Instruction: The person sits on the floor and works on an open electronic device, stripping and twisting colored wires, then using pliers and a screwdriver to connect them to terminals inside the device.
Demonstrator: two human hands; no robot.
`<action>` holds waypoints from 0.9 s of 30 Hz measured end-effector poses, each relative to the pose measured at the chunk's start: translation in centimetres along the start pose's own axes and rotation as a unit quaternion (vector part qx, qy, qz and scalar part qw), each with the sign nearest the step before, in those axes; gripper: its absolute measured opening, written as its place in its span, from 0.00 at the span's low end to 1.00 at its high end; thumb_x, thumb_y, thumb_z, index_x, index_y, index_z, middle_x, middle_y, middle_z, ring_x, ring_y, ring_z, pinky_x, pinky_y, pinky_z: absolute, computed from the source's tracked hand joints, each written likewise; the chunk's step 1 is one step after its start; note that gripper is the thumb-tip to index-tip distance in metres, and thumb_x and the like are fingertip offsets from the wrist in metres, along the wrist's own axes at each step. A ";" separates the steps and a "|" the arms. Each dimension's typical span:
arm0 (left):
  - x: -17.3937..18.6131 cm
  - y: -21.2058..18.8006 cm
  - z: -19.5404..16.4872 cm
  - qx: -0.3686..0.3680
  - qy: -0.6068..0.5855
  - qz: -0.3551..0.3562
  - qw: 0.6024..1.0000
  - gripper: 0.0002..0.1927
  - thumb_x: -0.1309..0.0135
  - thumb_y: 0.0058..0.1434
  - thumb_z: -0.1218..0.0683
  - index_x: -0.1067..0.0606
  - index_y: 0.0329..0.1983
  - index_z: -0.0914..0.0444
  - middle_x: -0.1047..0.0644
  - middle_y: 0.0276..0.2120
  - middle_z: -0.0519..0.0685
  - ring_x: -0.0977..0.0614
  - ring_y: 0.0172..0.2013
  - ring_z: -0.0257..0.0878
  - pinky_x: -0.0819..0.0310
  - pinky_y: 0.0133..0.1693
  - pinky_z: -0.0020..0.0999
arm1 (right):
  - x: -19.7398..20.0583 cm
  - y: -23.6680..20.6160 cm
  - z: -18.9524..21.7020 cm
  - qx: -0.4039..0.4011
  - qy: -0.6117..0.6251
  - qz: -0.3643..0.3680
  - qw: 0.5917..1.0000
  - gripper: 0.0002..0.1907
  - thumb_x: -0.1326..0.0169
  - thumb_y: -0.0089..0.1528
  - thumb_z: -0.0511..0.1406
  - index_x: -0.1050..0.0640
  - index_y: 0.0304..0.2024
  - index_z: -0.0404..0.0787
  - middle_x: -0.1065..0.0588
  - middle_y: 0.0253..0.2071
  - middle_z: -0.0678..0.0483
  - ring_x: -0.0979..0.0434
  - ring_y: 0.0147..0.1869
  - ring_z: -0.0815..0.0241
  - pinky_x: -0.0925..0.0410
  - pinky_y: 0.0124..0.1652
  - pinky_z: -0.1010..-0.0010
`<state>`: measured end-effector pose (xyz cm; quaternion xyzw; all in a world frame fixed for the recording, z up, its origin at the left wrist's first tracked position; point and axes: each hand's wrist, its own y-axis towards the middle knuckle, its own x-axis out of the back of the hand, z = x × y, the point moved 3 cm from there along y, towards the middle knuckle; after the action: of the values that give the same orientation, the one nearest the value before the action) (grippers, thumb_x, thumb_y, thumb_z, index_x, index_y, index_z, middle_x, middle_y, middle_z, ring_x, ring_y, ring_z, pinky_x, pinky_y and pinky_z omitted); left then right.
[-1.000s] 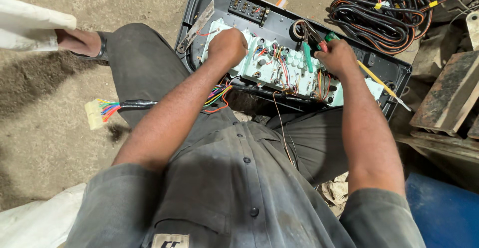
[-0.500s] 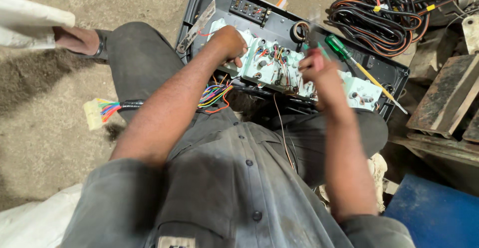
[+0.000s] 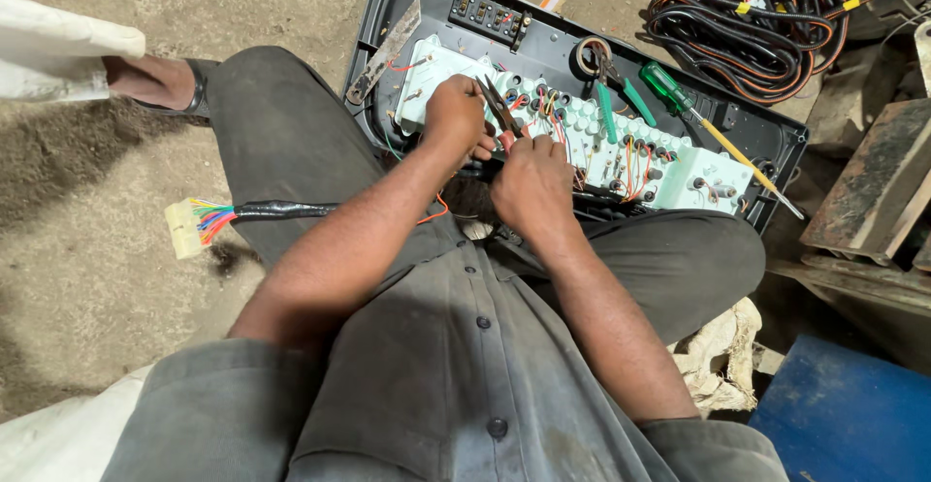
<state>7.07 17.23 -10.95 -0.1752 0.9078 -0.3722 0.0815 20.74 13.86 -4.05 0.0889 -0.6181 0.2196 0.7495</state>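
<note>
Dusty concrete floor (image 3: 87,278); black panel (image 3: 543,55) laid on it, cable coil (image 3: 766,16) nearby; pliers (image 3: 501,113) gripped by right hand (image 3: 531,186); left hand (image 3: 456,113) grip probably pinched on a wire.

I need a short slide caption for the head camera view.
Seated person's left hand and right hand work pliers over a pale green wired panel.

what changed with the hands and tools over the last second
The right hand let go of the green-handled screwdriver, which now lies on the black panel, and drew in beside the left hand. It now grips red-handled pliers whose tips point up between the hands. The left hand stayed on the pale instrument board. The wire connector and cable bundle did not move.
</note>
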 end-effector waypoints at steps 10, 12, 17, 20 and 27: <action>-0.1 0.6 1.1 -0.019 -0.038 -0.016 0.999 0.12 0.54 0.68 0.60 0.22 0.48 0.68 0.21 0.21 0.55 0.23 0.13 0.39 0.29 0.14 0.35 | -0.1 2.1 1.2 0.004 -0.140 0.083 0.987 0.17 0.50 0.59 0.36 0.24 0.43 0.27 0.26 0.44 0.36 0.26 0.49 0.39 0.30 0.43 0.46; 0.0 1.1 1.0 0.017 -0.054 -0.010 0.998 0.09 0.54 0.67 0.61 0.24 0.46 0.66 0.23 0.21 0.56 0.22 0.13 0.40 0.29 0.14 0.37 | -0.1 2.4 1.4 0.010 -0.146 0.091 0.985 0.16 0.51 0.60 0.36 0.24 0.43 0.27 0.25 0.44 0.36 0.25 0.49 0.40 0.29 0.42 0.48; 0.7 3.3 0.2 0.104 -0.039 0.090 0.990 0.06 0.56 0.68 0.64 0.26 0.41 0.69 0.22 0.24 0.58 0.23 0.15 0.41 0.25 0.17 0.38 | -0.6 3.1 1.9 0.020 -0.178 0.095 0.979 0.16 0.51 0.61 0.36 0.24 0.43 0.27 0.25 0.43 0.37 0.25 0.48 0.43 0.27 0.38 0.53; 1.1 3.7 -0.5 0.109 0.024 0.150 0.982 0.10 0.55 0.67 0.64 0.22 0.41 0.67 0.20 0.25 0.56 0.20 0.17 0.40 0.22 0.19 0.37 | -1.2 3.3 2.1 0.024 -0.188 0.089 0.978 0.16 0.51 0.62 0.36 0.24 0.43 0.27 0.25 0.43 0.38 0.24 0.47 0.44 0.26 0.35 0.56; 1.9 4.0 -4.3 0.042 0.376 0.135 0.916 0.08 0.41 0.63 0.57 0.18 0.33 0.67 0.19 0.25 0.53 0.21 0.20 0.40 0.26 0.24 0.39 | -1.7 3.8 1.6 0.041 -0.158 0.086 0.983 0.18 0.51 0.64 0.38 0.24 0.42 0.25 0.25 0.40 0.36 0.24 0.43 0.43 0.26 0.38 0.58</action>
<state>3.09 21.97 -10.77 0.1059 0.8700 -0.4336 -0.2093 17.39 16.18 -5.86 0.0998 -0.7247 0.2920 0.6161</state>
